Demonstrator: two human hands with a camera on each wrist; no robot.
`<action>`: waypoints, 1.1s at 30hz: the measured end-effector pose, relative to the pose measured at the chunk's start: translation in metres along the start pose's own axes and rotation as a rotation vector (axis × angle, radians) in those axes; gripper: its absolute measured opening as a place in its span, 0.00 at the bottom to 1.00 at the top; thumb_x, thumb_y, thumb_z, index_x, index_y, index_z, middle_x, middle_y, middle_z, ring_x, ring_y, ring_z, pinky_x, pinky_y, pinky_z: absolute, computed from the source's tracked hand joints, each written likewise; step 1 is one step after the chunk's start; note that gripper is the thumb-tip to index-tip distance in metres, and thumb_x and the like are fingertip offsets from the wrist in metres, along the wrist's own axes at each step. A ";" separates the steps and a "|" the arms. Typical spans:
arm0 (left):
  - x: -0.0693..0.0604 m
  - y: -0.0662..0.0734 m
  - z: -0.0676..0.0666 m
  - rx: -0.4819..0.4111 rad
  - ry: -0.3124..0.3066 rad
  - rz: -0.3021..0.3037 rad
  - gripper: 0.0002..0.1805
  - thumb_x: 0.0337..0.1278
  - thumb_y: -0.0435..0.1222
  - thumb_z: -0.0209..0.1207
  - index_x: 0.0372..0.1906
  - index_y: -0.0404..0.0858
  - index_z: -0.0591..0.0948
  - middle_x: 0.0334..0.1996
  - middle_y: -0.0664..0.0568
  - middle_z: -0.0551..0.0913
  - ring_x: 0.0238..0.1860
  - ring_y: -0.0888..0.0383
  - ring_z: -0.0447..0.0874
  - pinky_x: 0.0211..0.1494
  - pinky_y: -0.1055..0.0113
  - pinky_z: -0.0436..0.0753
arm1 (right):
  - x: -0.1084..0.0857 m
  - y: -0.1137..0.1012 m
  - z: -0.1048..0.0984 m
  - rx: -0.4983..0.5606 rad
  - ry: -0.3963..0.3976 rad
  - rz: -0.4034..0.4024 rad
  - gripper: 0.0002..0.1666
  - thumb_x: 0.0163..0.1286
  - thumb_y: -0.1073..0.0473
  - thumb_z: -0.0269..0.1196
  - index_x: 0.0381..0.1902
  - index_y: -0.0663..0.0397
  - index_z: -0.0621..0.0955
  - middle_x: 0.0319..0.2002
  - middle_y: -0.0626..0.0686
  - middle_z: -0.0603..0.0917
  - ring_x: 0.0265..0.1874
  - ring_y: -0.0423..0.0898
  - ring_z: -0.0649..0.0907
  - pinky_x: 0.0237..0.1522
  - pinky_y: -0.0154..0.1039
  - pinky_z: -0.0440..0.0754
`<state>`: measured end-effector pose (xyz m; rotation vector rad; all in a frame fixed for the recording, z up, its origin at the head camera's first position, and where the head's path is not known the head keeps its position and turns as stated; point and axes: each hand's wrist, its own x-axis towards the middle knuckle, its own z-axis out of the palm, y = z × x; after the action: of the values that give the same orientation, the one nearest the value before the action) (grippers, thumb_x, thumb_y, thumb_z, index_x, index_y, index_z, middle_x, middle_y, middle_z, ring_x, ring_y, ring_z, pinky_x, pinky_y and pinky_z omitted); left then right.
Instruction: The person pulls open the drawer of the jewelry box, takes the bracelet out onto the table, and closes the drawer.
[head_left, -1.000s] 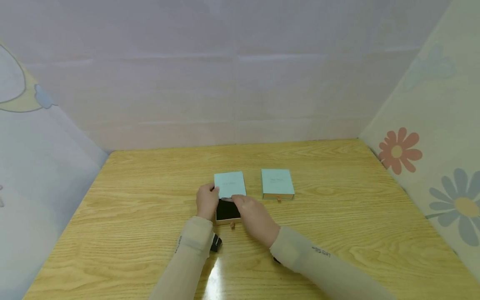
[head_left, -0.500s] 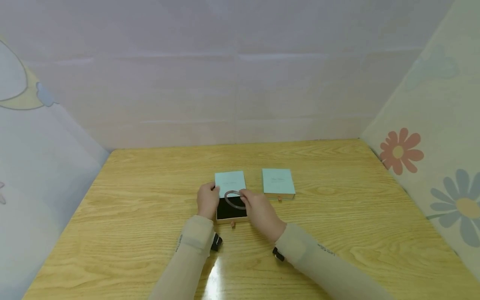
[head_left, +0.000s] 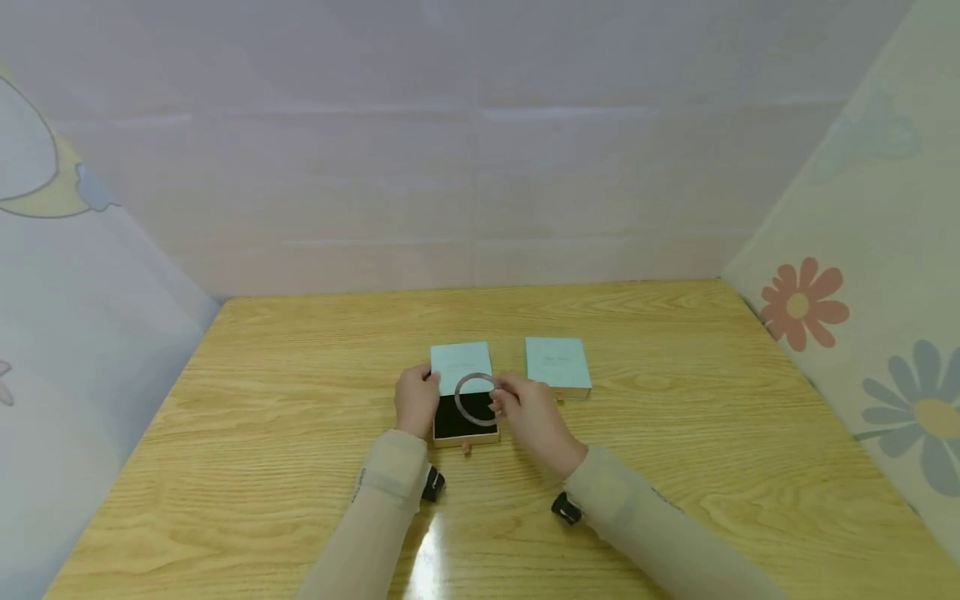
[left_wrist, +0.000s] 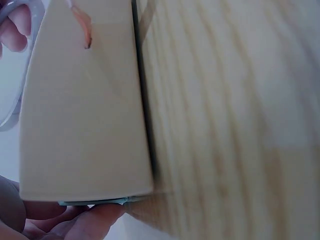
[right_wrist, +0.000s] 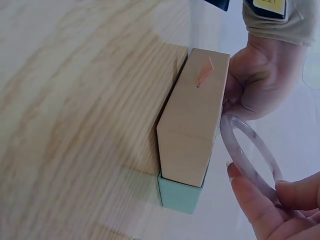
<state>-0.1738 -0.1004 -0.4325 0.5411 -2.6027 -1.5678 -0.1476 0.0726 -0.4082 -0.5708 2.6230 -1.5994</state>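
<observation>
A pale, translucent bangle (head_left: 457, 400) is pinched between the thumb and fingers of my right hand (head_left: 538, 423), raised over the box on the left. That box has a mint-green sleeve (head_left: 459, 357) and a drawer (head_left: 450, 442) pulled out toward me, lined in black. A small orange-brown ribbon tab (head_left: 467, 448) hangs from the drawer's front; the right wrist view shows the tab (right_wrist: 204, 72) too. My left hand (head_left: 416, 403) grips the box's left side, thumb near the sleeve's front edge. In the right wrist view, the bangle (right_wrist: 233, 147) is tilted and looks apart from the drawer.
A second mint-green box (head_left: 557, 363), shut, with its own ribbon tab, lies to the right of the first on the wood-grain table (head_left: 300, 367). Behind the table stands a pale wall (head_left: 465, 192); patterned panels flank it on both sides.
My right hand has lifted the bangle from the drawer's back edge and drawn it slightly to the right, turning the ring toward the head view. My left hand stays on the box.
</observation>
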 end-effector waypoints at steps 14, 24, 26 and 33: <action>0.000 -0.002 0.001 0.011 0.014 0.023 0.18 0.69 0.29 0.52 0.59 0.25 0.76 0.58 0.33 0.76 0.60 0.39 0.74 0.60 0.49 0.74 | -0.001 -0.004 -0.012 0.128 0.026 0.095 0.14 0.70 0.77 0.53 0.52 0.80 0.75 0.34 0.67 0.83 0.33 0.59 0.85 0.37 0.48 0.84; 0.000 -0.003 0.000 -0.020 -0.007 0.006 0.18 0.70 0.29 0.51 0.60 0.25 0.75 0.59 0.33 0.75 0.61 0.39 0.73 0.60 0.49 0.74 | -0.001 -0.001 -0.020 0.136 0.055 0.122 0.15 0.72 0.76 0.52 0.54 0.80 0.74 0.36 0.69 0.83 0.33 0.58 0.86 0.36 0.44 0.84; 0.000 -0.003 0.000 -0.022 -0.014 0.004 0.19 0.71 0.29 0.51 0.61 0.25 0.74 0.59 0.33 0.75 0.61 0.39 0.72 0.60 0.49 0.74 | -0.001 0.000 -0.022 0.138 0.058 0.128 0.15 0.72 0.76 0.52 0.54 0.80 0.73 0.36 0.69 0.83 0.33 0.58 0.85 0.36 0.44 0.84; -0.002 -0.002 -0.002 -0.024 -0.025 0.006 0.19 0.71 0.29 0.50 0.61 0.24 0.73 0.60 0.32 0.74 0.62 0.38 0.71 0.61 0.48 0.73 | -0.002 0.002 -0.026 0.134 0.088 0.122 0.15 0.72 0.76 0.51 0.53 0.80 0.74 0.35 0.69 0.83 0.32 0.58 0.85 0.36 0.47 0.84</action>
<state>-0.1707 -0.1024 -0.4323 0.5141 -2.5975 -1.6126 -0.1514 0.0964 -0.3983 -0.3347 2.5280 -1.7829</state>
